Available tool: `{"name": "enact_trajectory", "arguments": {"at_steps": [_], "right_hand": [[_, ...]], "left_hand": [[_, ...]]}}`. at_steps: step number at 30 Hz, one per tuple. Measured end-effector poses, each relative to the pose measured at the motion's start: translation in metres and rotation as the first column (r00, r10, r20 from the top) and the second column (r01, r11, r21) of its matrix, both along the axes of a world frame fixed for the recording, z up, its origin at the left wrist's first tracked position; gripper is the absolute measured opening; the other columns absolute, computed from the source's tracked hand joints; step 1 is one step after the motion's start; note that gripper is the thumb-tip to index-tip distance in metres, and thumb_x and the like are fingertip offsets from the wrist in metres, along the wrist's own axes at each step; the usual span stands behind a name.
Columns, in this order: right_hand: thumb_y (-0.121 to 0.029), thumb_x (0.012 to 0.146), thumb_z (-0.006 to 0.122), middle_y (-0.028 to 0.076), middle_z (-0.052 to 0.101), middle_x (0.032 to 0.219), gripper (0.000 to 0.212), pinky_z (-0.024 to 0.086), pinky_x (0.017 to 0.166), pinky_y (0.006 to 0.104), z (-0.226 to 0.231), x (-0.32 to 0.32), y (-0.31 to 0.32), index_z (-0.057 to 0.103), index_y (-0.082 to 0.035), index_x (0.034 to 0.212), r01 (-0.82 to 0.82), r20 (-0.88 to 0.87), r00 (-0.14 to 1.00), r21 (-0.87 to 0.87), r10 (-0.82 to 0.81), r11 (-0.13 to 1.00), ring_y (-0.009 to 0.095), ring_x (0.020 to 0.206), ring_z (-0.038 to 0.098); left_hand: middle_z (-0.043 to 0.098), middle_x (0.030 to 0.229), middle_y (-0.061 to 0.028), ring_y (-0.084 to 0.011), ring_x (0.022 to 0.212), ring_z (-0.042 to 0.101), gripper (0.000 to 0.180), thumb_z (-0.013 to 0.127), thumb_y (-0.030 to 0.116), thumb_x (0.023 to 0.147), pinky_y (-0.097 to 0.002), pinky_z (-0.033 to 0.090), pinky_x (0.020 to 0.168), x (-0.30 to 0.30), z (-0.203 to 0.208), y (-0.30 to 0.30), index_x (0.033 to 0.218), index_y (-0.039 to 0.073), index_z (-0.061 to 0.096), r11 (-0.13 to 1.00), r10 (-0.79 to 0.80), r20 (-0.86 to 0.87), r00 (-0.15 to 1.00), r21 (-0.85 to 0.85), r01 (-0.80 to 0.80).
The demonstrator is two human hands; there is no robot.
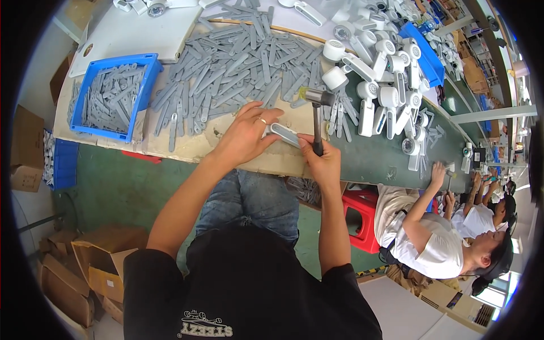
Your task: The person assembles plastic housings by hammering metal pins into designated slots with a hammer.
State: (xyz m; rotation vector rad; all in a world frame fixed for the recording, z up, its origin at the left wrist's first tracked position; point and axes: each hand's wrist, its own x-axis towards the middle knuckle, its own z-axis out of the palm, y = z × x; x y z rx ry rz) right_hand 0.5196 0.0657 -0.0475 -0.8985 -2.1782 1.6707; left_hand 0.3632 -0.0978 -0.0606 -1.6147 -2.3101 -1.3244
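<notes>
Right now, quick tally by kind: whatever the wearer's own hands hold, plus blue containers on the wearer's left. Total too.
Hammer, in the right hand: 1
White-and-grey handle, in the left hand's grip, right thumb at its end: 1
Blue containers, a tray and a lower bin: 2
Total: 4

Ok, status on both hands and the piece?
Left hand holding white, elongated plastic piece, grey-faced; right hand touching its end, gripping black-handled hammer. Flat grey plastic strips piled beyond.
</notes>
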Motion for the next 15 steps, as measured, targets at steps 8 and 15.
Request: {"name": "enact_trajectory", "arguments": {"at_steps": [8,15], "right_hand": [[-0.022,0.095,0.076,-0.006,0.053,0.063,0.026,0.038,0.052,0.0246,0.008,-0.002,0.0,0.077,-0.009,0.118,-0.053,0.12,0.992,0.121,0.039,0.991,0.003,0.057,0.048],[-0.026,0.095,0.075,0.001,0.061,0.065,0.032,0.043,0.049,0.0274,0.029,-0.01,-0.001,0.074,-0.007,0.122,0.029,0.287,0.958,-0.015,-0.023,0.999,0.008,0.051,0.056]], "left_hand": [[0.071,0.105,-0.0056,-0.0246,0.109,0.065,0.023,0.08,0.013,0.082,-0.0485,0.043,0.11,-0.001,0.001,-0.002,0.104,0.012,0.073,0.997,-0.079,-0.118,0.99,-0.026,0.076],[0.07,0.102,-0.0054,-0.0248,0.107,0.066,0.022,0.08,0.014,0.082,-0.049,0.043,0.11,-0.005,0.0,0.0,0.103,0.011,0.074,0.997,-0.08,-0.141,0.987,-0.002,0.08]]}}
